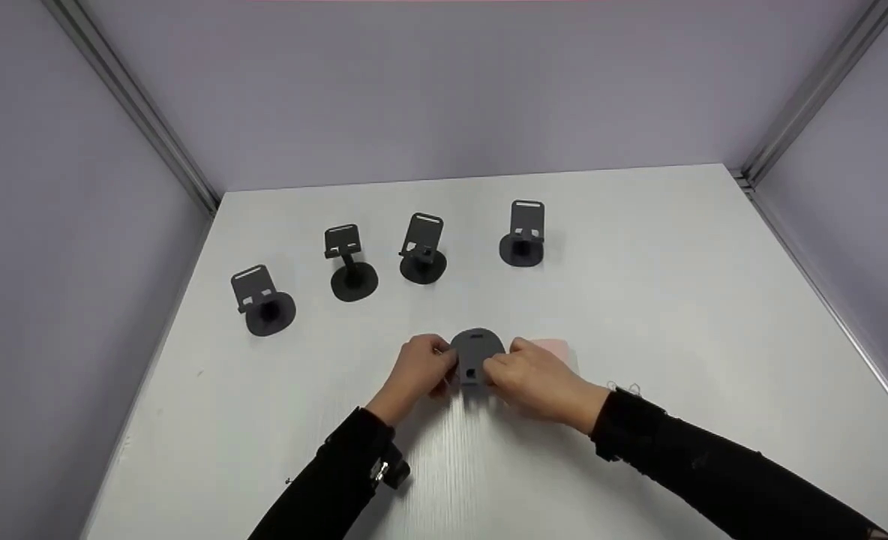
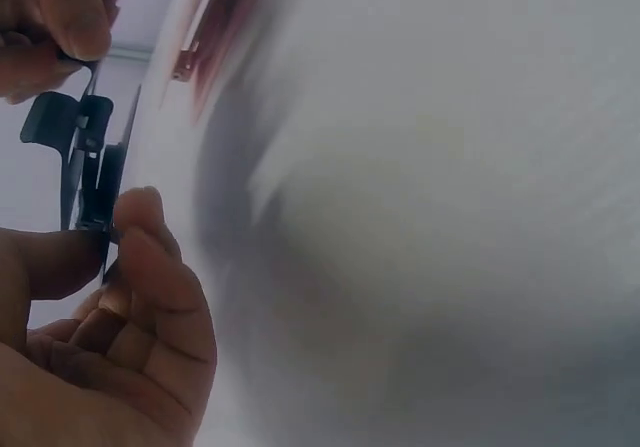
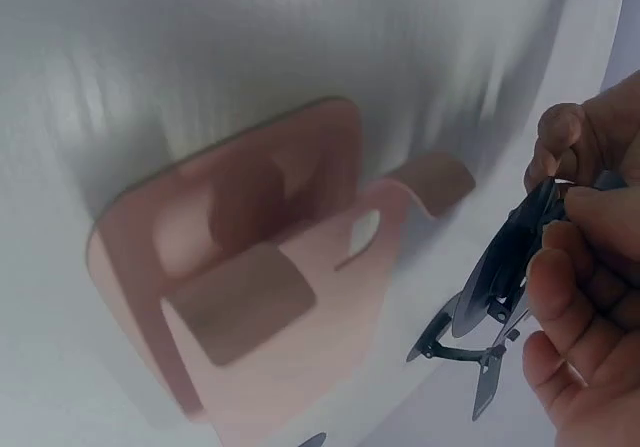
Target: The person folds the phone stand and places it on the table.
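Note:
A dark grey phone stand [image 1: 477, 346], folded flat, is held between both hands near the middle of the table. My left hand [image 1: 420, 369] pinches its left edge between thumb and fingers, also seen in the left wrist view, where the stand [image 2: 88, 157] appears edge-on. Opposite, my right hand [image 1: 538, 381] grips the right edge with curled fingers. The right wrist view shows the stand's rounded base [image 3: 490, 277] between the hands. A pink phone stand [image 1: 555, 347] lies just beyond the right hand, partly covered by it; its curved lips [image 3: 245, 302] show up close.
Several dark phone stands stand unfolded across the back of the white table [image 1: 684, 300], among them one at far left [image 1: 269, 311] and one farther right [image 1: 523, 247]. Grey-lilac walls [image 1: 459, 90] enclose the left, back and right sides.

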Tool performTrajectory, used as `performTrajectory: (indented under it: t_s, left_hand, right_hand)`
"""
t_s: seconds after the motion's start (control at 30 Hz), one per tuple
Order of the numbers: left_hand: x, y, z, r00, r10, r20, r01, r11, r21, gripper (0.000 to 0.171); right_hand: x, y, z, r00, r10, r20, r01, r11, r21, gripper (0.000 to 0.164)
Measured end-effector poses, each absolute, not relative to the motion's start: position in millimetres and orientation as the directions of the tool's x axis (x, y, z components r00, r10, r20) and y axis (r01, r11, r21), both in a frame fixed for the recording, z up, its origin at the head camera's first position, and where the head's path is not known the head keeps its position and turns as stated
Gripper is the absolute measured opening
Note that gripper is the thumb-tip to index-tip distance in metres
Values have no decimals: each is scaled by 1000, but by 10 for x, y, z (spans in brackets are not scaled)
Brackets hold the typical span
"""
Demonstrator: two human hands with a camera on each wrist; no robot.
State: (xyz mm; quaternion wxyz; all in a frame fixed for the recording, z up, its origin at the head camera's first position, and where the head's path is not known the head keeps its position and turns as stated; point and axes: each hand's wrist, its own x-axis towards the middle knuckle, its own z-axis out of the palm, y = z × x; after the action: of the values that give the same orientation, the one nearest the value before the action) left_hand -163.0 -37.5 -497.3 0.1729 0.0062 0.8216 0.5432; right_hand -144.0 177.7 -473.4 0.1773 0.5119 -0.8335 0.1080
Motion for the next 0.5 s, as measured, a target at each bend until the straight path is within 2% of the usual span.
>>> performTrajectory:
  t_s: [0.2,0.5]
  left_hand:
    - [-1614,-373,-5045,-945,198,-262,-114,552,826,11]
    - [-1566,-351,-5100,-967,190,-172,16,714,700,27]
  right_hand:
    - [-1396,1769,-4797,-449,-831,329,-877,480,15,26]
    - [-1354,1736,-4846,-494,-831,257,-862,506,-20,27]
